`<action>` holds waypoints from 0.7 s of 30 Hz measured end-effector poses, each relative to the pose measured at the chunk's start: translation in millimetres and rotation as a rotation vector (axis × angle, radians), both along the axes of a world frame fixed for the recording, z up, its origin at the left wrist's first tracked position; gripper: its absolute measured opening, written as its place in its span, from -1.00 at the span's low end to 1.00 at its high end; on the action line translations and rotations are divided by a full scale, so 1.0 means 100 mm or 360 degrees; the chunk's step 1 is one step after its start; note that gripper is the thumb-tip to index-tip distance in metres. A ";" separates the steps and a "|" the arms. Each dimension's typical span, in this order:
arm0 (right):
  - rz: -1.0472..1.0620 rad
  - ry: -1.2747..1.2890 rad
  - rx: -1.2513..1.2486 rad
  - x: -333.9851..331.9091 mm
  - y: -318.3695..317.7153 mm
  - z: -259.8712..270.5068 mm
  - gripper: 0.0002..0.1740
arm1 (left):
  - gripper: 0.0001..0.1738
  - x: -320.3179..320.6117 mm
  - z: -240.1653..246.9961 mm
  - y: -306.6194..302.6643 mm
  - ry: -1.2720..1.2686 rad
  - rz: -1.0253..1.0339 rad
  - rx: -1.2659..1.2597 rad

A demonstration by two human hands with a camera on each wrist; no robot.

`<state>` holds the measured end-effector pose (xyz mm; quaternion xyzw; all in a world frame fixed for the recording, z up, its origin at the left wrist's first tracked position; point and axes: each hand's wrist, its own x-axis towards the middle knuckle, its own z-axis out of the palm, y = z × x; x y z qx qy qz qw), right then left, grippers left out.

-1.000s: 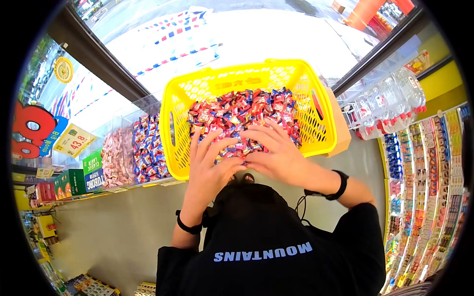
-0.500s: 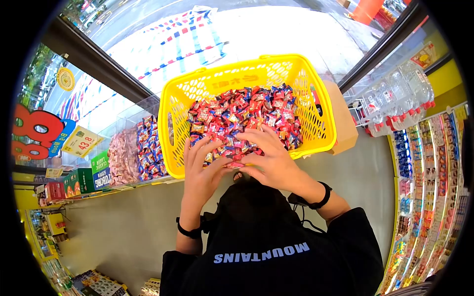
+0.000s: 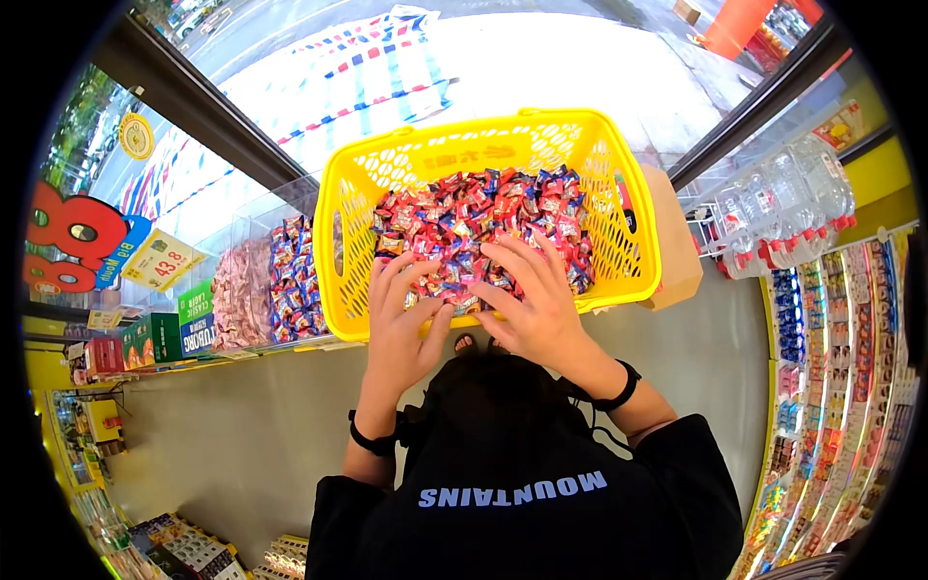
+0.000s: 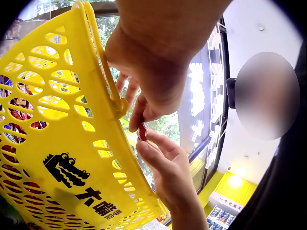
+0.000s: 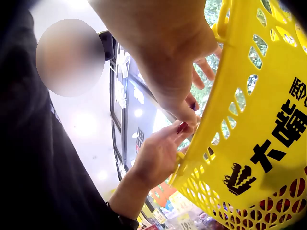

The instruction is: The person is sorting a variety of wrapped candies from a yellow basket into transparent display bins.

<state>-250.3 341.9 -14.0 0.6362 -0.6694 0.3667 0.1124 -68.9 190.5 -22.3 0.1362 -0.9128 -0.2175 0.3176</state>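
A yellow plastic basket (image 3: pixel 638 280) holds a heap of small candies (image 3: pixel 474 208) in red and blue wrappers. Over its near rim, in the head view, my left hand (image 3: pixel 401 319) has fingers bent inside and its thumb turned inward. My right hand (image 3: pixel 532 304) mirrors it on the other side. In the right wrist view, a red wrapped candy (image 5: pixel 182 127) sits pinched at the left thumb tip. In the left wrist view, the right thumb and finger pinch a small red wrapped candy (image 4: pixel 142 131). The basket wall stands beside both hands.
On the left, clear bins hold pink-wrapped sweets (image 3: pixel 242 295) and blue-and-red packets (image 3: pixel 293 280). A cardboard box (image 3: pixel 681 251) stands behind the basket's right end. Bottles (image 3: pixel 773 208) on a rack and stocked shelves (image 3: pixel 841 387) line the right. Window panes lie ahead.
The hands have spread a little apart at the thumbs, which were close together near the basket's near rim. The basket keeps its place.
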 end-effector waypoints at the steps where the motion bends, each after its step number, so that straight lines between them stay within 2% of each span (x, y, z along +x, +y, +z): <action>1: -0.0012 -0.0002 0.0001 -0.01 0.01 0.00 -0.56 | -0.82 -0.01 0.01 -0.01 -0.0015 -0.0002 -0.0010; 4: -0.0010 -0.0018 0.0003 -0.03 0.01 0.01 -0.58 | -0.69 -0.10 0.19 0.05 0.0015 0.0020 0.0149; 7: 0.0016 -0.0064 0.0043 -0.02 0.01 0.03 -0.55 | -0.57 -0.04 0.18 -0.06 -0.0112 -0.0001 -0.0199; 10: 0.0042 -0.0088 0.0034 0.04 -0.04 0.07 -0.56 | -0.52 0.07 0.21 -0.12 -0.0145 0.0050 -0.0335; 21: 0.0238 -0.0080 0.0142 0.55 -0.60 0.15 -0.53 | -0.58 0.75 0.21 -0.59 -0.0093 0.0118 -0.0333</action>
